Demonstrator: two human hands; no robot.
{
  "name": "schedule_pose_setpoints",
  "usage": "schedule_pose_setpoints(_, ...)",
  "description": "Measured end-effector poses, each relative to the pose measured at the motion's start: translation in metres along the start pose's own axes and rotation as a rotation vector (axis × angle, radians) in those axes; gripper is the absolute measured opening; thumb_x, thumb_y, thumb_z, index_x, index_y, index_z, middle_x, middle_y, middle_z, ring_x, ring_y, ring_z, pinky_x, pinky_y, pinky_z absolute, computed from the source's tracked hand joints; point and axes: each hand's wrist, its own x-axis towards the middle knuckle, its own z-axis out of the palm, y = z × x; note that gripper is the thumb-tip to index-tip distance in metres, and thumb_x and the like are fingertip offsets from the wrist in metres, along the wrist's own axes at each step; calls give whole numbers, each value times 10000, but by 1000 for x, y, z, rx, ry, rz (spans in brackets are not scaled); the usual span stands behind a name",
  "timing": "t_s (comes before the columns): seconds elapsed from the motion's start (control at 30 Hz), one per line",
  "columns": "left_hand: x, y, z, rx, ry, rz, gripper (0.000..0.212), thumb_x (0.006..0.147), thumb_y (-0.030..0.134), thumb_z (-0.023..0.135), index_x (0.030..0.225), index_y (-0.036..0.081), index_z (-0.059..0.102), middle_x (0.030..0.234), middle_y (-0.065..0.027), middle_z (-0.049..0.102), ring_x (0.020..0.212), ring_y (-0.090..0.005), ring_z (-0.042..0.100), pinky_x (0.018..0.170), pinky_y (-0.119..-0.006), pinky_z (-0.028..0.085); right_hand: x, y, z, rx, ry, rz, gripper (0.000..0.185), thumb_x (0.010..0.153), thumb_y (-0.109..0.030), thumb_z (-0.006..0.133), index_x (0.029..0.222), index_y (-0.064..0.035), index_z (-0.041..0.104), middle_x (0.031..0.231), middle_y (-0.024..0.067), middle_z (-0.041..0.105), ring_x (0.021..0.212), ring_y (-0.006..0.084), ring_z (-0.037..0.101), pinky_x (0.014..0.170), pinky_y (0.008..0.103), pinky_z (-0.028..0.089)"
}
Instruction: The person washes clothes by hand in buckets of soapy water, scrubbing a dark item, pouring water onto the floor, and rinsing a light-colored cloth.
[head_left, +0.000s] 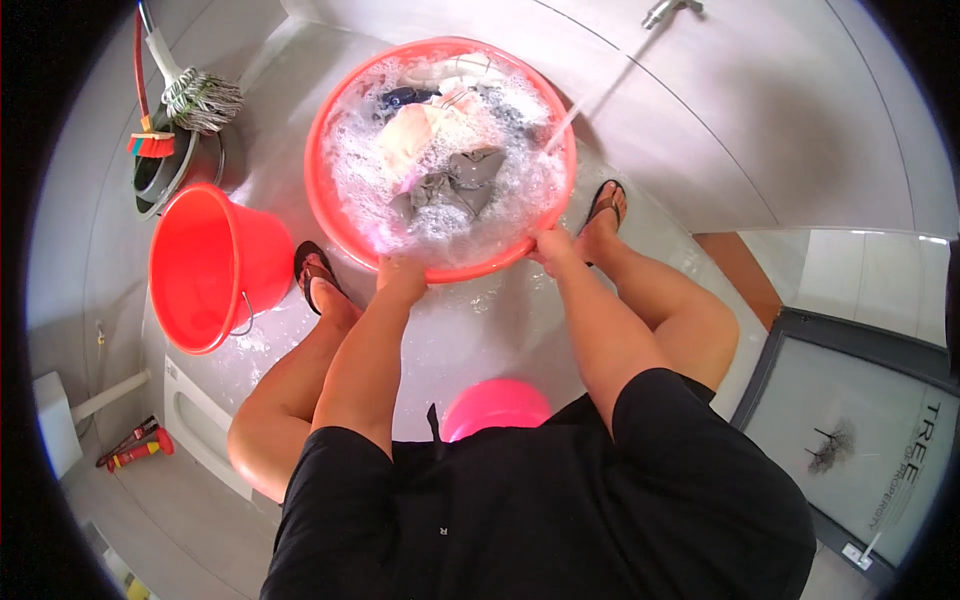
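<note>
A large round red plastic basin (318, 196) stands on the wet floor, full of sudsy water and clothes. Grey cloth (478, 169), a pale peach garment (411, 135) and a dark blue piece (405, 97) show through the foam. My left hand (403, 277) grips the near rim, its fingertips hidden over the edge in suds. Farther right along the same rim, my right hand (553, 249) is closed around the edge. Water streams from a metal tap (670, 10) on the wall into the basin's right side.
A red bucket (259, 255) lies tipped on the left. Behind it are a dark bucket (161, 169), a string mop (199, 97) and a red-bristled brush (152, 144). A pink tub (496, 409) sits below me, a squat toilet (196, 420) at left, a glass door (847, 435) at right.
</note>
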Motion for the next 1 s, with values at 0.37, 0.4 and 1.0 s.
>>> schedule_pose_setpoints(0.37,-22,-32,-2,0,43,23,470,793,443,698,1129,115,696,1201,-90,652,1213,-272,543,1116,-444,280,-17,50,18,20,127,59,324,854,-17,564,1166,61,533,1000,192,654,723,293,682,578,394,609)
schedule_pose_setpoints(0.4,-26,-40,0,11,-26,38,478,797,456,693,1129,112,695,1205,-89,650,1217,-274,540,1129,-444,264,-26,54,26,23,126,66,324,854,-17,564,1166,61,533,1000,192,654,723,293,682,578,394,609)
schedule_pose_setpoints(1.0,-86,-15,56,162,-105,69,425,822,435,617,1074,109,723,1141,-82,687,1140,-273,598,1061,-510,330,-76,96,-17,81,-82,408,94,892,-5,626,900,-54,546,688,33,508,499,117,432,475,284,406)
